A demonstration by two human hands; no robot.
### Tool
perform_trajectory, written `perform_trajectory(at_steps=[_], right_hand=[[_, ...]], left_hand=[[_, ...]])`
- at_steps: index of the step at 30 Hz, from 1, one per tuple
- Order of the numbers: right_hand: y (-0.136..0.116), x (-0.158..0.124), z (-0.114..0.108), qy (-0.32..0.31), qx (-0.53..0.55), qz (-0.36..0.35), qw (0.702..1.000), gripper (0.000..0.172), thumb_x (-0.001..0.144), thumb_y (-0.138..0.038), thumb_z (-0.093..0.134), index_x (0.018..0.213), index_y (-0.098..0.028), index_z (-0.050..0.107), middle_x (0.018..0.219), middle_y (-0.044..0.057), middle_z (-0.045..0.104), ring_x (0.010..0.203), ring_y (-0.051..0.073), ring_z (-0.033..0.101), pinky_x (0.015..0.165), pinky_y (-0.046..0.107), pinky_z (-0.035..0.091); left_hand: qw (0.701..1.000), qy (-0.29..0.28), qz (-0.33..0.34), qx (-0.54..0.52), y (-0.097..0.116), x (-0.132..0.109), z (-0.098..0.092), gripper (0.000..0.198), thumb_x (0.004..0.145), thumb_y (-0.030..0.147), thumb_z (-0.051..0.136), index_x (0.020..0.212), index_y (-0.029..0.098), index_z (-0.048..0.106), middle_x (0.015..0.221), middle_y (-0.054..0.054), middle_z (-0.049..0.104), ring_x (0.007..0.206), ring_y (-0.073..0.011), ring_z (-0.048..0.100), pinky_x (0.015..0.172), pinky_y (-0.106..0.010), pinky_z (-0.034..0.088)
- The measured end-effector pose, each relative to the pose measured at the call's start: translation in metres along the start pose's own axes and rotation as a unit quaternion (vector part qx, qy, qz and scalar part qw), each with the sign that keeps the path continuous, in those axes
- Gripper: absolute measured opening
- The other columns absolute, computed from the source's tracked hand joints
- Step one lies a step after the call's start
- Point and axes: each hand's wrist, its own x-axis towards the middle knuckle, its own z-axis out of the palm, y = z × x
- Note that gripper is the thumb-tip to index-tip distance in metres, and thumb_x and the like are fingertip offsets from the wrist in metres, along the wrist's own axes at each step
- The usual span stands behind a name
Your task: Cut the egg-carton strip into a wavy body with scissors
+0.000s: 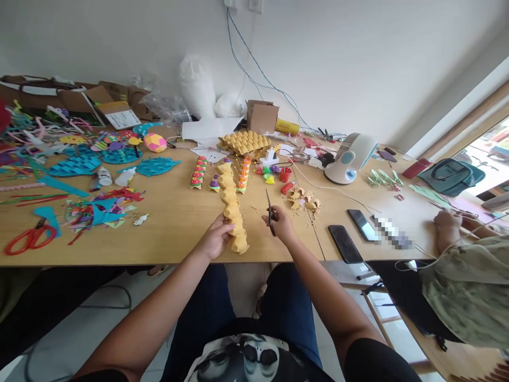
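Observation:
My left hand (217, 236) is closed around the near part of a long tan egg carton strip (231, 206), which is raised over the front of the table and points away from me. In my right hand (280, 223) is a pair of scissors (271, 212), blades pointing up and away, a short gap to the right of the strip. Behind the strip stand painted carton strips, one at the left (198, 172) and one at the right (244, 174). Small cut carton pieces (304, 200) and scraps lie to the right of the scissors.
Farther back are an egg tray (244, 142) and a white fan (352, 158). Two phones (345, 244) lie right. Red-handled scissors (32, 239), blue carton pieces (158, 166) and paper scraps cover the left. Another person's hands (449, 225) rest at the far right.

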Motion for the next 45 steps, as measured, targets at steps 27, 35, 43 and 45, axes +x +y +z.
perform_trajectory(at_steps=[27,35,43,45], right_hand=[[0.007,-0.092,0.018,-0.075,-0.122,-0.036,0.989,0.035,0.093,-0.052,0.058,0.107,-0.022,0.068,0.083,0.001,0.067,0.074,0.016,0.059,0.065,0.025,0.042],[-0.005,-0.1,0.023,-0.114,-0.013,0.014,0.993,0.043,0.092,-0.062,0.055,0.098,-0.02,0.064,0.07,-0.001,0.056,0.062,0.013,0.051,0.055,0.024,0.039],[-0.002,-0.106,0.024,-0.125,-0.008,0.001,0.992,0.042,0.093,-0.061,0.055,0.103,-0.021,0.064,0.086,0.002,0.066,0.078,0.017,0.062,0.068,0.026,0.049],[-0.003,-0.107,0.023,-0.119,-0.043,-0.012,0.992,0.039,0.094,-0.058,0.055,0.104,-0.022,0.065,0.089,0.003,0.069,0.081,0.018,0.064,0.07,0.026,0.049]], left_hand=[[0.997,-0.051,0.04,0.044,-0.036,-0.02,0.005,0.054,0.072,0.026,0.088,0.116,0.023,0.055,0.098,0.001,0.065,0.083,-0.0121,0.062,0.074,-0.023,0.05],[0.995,-0.044,0.061,0.068,-0.041,-0.024,0.003,0.054,0.071,0.026,0.088,0.114,0.024,0.056,0.098,0.001,0.064,0.085,-0.0138,0.062,0.076,-0.025,0.051],[0.993,-0.061,0.057,0.081,-0.047,-0.029,0.007,0.052,0.075,0.026,0.086,0.117,0.024,0.056,0.1,-0.001,0.066,0.086,-0.0143,0.064,0.076,-0.025,0.052],[0.993,-0.068,0.056,0.079,-0.049,-0.03,0.007,0.05,0.075,0.025,0.086,0.116,0.024,0.057,0.1,-0.001,0.066,0.086,-0.0139,0.064,0.076,-0.025,0.052]])
